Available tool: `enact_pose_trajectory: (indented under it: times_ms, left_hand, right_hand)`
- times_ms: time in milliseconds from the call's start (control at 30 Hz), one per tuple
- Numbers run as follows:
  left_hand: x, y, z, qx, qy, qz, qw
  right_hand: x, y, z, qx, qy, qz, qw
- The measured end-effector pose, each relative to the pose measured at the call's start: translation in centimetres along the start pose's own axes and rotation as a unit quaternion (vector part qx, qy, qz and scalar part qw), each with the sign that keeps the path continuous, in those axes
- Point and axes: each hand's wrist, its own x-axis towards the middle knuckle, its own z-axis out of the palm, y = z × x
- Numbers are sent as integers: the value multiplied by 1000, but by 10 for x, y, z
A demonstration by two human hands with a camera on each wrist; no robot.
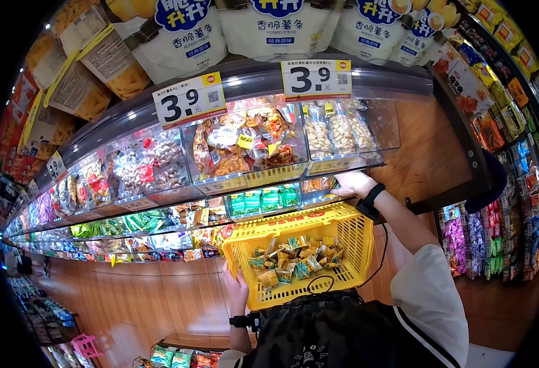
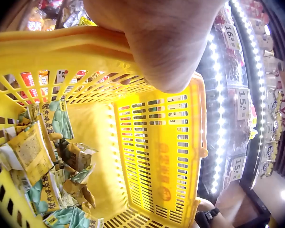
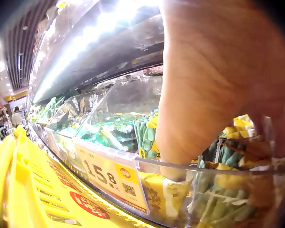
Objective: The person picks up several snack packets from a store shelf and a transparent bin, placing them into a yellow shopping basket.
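My left hand (image 1: 236, 287) grips the left end of a yellow shopping basket (image 1: 367, 236), lapping over its rim in the left wrist view. Inside the basket lies a loose heap of small yellow and green snack packets (image 2: 33, 149). My right hand (image 3: 213, 80) reaches down into a clear plastic bin (image 3: 180, 173) on the lower shelf. Similar yellow and green packets (image 3: 228, 154) fill that bin around the hand. The right fingertips are hidden among the packets and behind the bin's front wall, so I cannot tell what they hold.
A price tag reading 15.8 (image 3: 109, 178) fronts the neighbouring bin. Above, further bins hold bagged nuts (image 1: 337, 132), under a shelf edge with 3.9 tags (image 1: 316, 80) and potato stick bags (image 1: 275, 30). A wooden shelf end (image 1: 426, 144) stands close to the right arm.
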Motion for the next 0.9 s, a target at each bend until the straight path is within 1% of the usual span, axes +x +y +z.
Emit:
enact_pose_trajectory:
  times_ms: [33,67,167,233,267,333,367,433,533,567,633,733,800,833,867,900]
  left_hand:
    - [0,2,0,-5,-3,-5,1000]
    - [0,0,0,-5,-4,-5,1000]
    - [-1,-7,1,-14,-3,-11,1000]
    - [-1,-6,1,-6,2,-7,1000]
    - [0,-3,1,-6,2,-7,1000]
    - [0,2,0,14,7,4,1000]
    - [-1,1,1,13,8,4,1000]
    - [-1,-1,0,-12,3,-22,1000]
    - [-1,1,-1,-7,-2,-12,1000]
    - [0,0,-1,-8,4,-11,1000]
    - [-1,-1,-2,13,-6,-9,1000]
    - [-1,2,-3,6,0,-1,1000]
    - [0,4,-3,-1,0,1,1000]
    - [0,4,-2,-7,-2,3,1000]
    - [0,3,-2,-7,-2,3,1000]
    - [0,1,-2,-6,-3,-1,1000]
  right_hand:
    - [6,3,4,8,-22,17,1000]
    - [8,8,8,8,-22,18,1000]
    - [5,11,10,10,-1,24,1000]
    - [1,13,6,74,-7,25,997]
    - [3,17,11,74,-7,25,997]
    - [7,24,21,86,57,-16,995]
    - [7,26,23,85,57,-15,995]
    - [7,25,23,122,58,15,991]
    - [6,22,20,122,78,16,989]
    - [10,27,21,126,53,12,991]
    - [11,27,24,137,78,16,987]
    - [14,35,30,153,98,23,983]
    - [26,58,46,197,125,64,970]
    - [15,52,38,317,142,68,935]
    - [7,45,27,316,142,68,935]
    - [0,38,16,339,182,47,922]
